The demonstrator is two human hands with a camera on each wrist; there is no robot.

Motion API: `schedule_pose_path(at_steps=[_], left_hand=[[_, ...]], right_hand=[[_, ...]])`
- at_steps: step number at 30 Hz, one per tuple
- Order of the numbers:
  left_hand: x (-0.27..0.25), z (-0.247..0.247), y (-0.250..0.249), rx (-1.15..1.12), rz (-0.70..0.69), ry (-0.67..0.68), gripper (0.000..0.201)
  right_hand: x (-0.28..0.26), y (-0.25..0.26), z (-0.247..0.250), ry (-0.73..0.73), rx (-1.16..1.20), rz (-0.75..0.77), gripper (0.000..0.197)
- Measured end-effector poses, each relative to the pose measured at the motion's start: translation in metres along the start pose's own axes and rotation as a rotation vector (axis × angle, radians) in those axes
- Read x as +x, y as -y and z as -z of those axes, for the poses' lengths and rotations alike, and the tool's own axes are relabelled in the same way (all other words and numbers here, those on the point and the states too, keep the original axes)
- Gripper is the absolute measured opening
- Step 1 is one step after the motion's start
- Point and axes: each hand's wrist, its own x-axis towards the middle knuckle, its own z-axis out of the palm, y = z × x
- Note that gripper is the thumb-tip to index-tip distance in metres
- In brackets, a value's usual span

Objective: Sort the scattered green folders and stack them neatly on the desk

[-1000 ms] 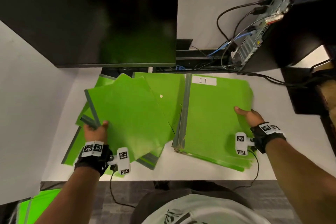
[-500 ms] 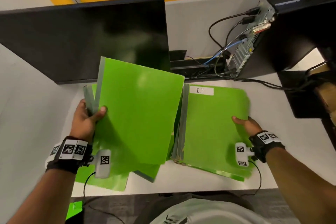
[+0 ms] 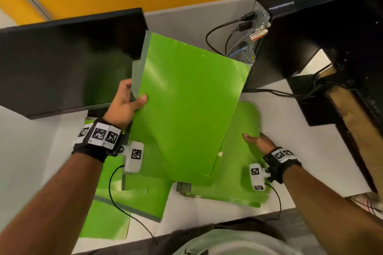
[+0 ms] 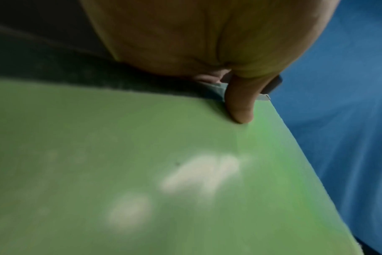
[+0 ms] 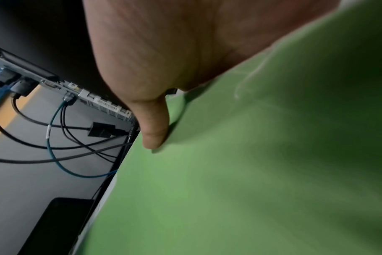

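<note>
My left hand [image 3: 126,103] grips a green folder [image 3: 186,109] by its grey spine and holds it tilted in the air above the desk. In the left wrist view the thumb [image 4: 240,107] presses on that folder's cover [image 4: 164,172]. Partly under it, a stack of green folders [image 3: 244,176] lies on the white desk [image 3: 300,151]. My right hand [image 3: 257,141] holds the stack's right edge. Its thumb [image 5: 153,131] lies on the top cover [image 5: 251,172] and its fingers are hidden beneath. More green folders [image 3: 134,198] lie scattered at the lower left.
A black monitor [image 3: 62,64] stands at the back left, close behind the lifted folder. A black computer tower [image 3: 300,37] with several cables [image 3: 223,33] stands at the back right. The desk's front edge is near my body.
My left hand has lifted the folder off the scattered pile and carried it up and to the right, over the stack. My right hand has stayed on the stack's edge.
</note>
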Motion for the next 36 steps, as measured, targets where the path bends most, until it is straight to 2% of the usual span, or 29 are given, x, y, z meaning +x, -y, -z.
schedule_pose_path(at_steps=[2, 4, 8, 10, 12, 14, 16, 19, 22, 26, 28, 32, 33, 34, 36], left_hand=[[-0.002, -0.026, 0.024, -0.003, 0.052, 0.073, 0.042], [-0.007, -0.05, 0.048, 0.001, 0.117, 0.068, 0.05], [-0.015, -0.089, 0.084, 0.163, 0.196, 0.083, 0.061], [-0.018, -0.107, 0.09, 0.176, 0.268, 0.107, 0.069], [-0.019, -0.121, 0.097, 0.222, 0.32, 0.073, 0.066], [-0.02, -0.128, 0.106, 0.316, 0.359, 0.032, 0.063], [-0.02, -0.131, 0.112, 0.328, 0.399, 0.06, 0.072], [-0.026, -0.136, 0.116, 0.248, 0.4, 0.176, 0.087], [-0.027, -0.133, 0.122, 0.246, 0.402, 0.231, 0.09], [-0.02, -0.132, 0.126, 0.308, 0.383, 0.313, 0.099], [-0.018, -0.135, 0.125, 0.257, 0.395, 0.324, 0.102], [-0.017, -0.135, 0.121, 0.133, 0.434, 0.327, 0.098], [-0.016, -0.133, 0.12, 0.136, 0.441, 0.306, 0.094], [-0.014, -0.13, 0.121, 0.154, 0.443, 0.252, 0.089], [-0.008, -0.114, 0.125, 0.272, 0.434, 0.024, 0.079]], right_hand=[[-0.01, 0.007, -0.002, -0.01, -0.008, 0.016, 0.058], [-0.016, 0.011, -0.002, -0.009, -0.017, 0.013, 0.081], [-0.02, 0.008, 0.002, -0.077, 0.04, -0.013, 0.067], [-0.02, 0.005, 0.002, -0.057, 0.069, -0.046, 0.076], [-0.019, 0.004, 0.0, -0.029, 0.079, -0.037, 0.089], [-0.015, 0.002, -0.002, -0.019, 0.04, 0.003, 0.084], [-0.015, 0.001, -0.003, -0.007, 0.033, 0.069, 0.07], [-0.012, -0.006, -0.001, 0.002, -0.026, 0.13, 0.095], [-0.012, -0.005, 0.002, 0.031, -0.042, 0.141, 0.087], [-0.011, -0.004, 0.005, 0.088, -0.052, 0.131, 0.095], [-0.009, -0.004, 0.005, 0.105, -0.022, 0.132, 0.095], [-0.004, -0.006, 0.003, 0.081, 0.029, 0.132, 0.109], [-0.006, -0.004, 0.001, 0.076, 0.026, 0.127, 0.102], [-0.007, -0.003, 0.0, 0.062, 0.022, 0.126, 0.087], [-0.007, 0.001, -0.003, -0.012, -0.007, 0.118, 0.057]])
